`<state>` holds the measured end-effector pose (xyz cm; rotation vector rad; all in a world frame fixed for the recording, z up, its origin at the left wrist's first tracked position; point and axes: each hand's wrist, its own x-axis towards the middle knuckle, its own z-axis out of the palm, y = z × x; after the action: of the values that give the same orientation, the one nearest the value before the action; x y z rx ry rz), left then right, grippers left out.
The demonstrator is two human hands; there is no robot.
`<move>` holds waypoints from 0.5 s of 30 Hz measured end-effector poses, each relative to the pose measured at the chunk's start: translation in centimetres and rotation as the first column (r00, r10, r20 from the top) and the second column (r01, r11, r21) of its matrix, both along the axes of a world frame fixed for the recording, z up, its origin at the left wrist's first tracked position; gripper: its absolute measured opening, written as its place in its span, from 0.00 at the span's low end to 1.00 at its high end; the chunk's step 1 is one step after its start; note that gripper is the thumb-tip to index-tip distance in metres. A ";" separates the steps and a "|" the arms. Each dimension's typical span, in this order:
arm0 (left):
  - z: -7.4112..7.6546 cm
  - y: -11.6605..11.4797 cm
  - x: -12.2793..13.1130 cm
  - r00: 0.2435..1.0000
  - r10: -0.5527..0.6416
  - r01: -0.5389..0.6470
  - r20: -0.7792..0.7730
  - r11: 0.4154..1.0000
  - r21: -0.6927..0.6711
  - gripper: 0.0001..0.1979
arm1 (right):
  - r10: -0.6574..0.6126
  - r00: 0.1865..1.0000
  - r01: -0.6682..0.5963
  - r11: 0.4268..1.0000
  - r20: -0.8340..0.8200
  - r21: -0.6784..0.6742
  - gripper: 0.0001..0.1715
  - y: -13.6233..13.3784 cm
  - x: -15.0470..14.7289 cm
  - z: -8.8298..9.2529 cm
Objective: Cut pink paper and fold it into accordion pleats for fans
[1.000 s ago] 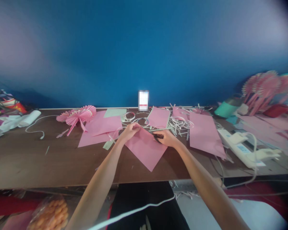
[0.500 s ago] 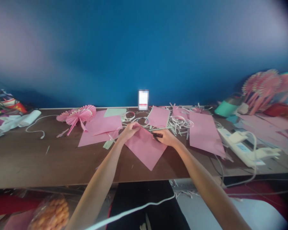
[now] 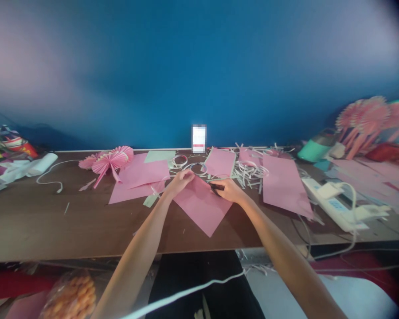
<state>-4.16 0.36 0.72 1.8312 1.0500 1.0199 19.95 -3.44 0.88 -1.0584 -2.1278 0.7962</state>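
Observation:
A pink paper sheet lies turned on the table in front of me, one corner toward the near edge. My left hand pinches its far left edge between thumb and fingers. Black-handled scissors are in my right hand, with the blades pointing left along the sheet's far edge. Just beyond the sheet are rolls of tape. Whether the blades are apart I cannot make out.
Paper fan flowers and pink sheets lie to the left. White paper strips, another pink sheet and a white power strip with cables are on the right. A lit phone stands at the back.
Very little differs. The view has shifted slightly; both hands stay at the sheet's far edge with the scissors in nearly the same place.

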 end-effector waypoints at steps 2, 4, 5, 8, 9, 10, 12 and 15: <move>-0.1 0.1 0.0 1.000 0.003 -0.003 0.008 1.000 -0.004 0.17 | -0.055 0.999 0.054 0.998 0.003 0.029 0.15 0.1 0.2 0.0; -0.2 0.3 0.0 1.000 0.008 -0.008 0.015 1.000 -0.001 0.17 | -0.131 0.991 0.131 0.989 0.004 0.071 0.17 0.2 0.5 0.0; -0.3 0.3 0.0 1.000 0.013 -0.013 0.017 1.000 0.004 0.16 | -0.160 0.987 0.159 0.984 0.003 0.083 0.17 0.3 0.6 0.0; -0.4 0.3 0.0 1.000 0.025 -0.025 0.017 1.000 0.015 0.16 | -0.145 0.989 0.145 0.988 -0.003 0.061 0.18 0.2 0.9 0.3; -0.4 0.3 0.0 0.999 0.029 -0.029 0.015 0.999 0.018 0.15 | -0.125 0.992 0.125 0.991 -0.006 0.050 0.18 0.2 1.0 0.4; -0.4 0.3 0.0 0.999 0.034 -0.035 0.012 0.999 0.021 0.15 | -0.109 0.994 0.110 0.993 -0.010 0.044 0.18 0.1 1.0 0.5; -0.4 0.3 0.0 0.999 0.046 -0.046 0.006 0.998 0.033 0.15 | -0.103 0.994 0.104 0.994 -0.026 0.033 0.18 0.1 1.2 0.8; -0.4 0.3 0.0 0.999 0.054 -0.054 0.003 0.998 0.045 0.16 | -0.091 0.995 0.089 0.996 -0.045 -0.030 0.15 0.0 1.5 1.0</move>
<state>-4.16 0.61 0.37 1.8463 1.0887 1.0853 21.43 -3.40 1.91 -1.1312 -2.0212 0.8015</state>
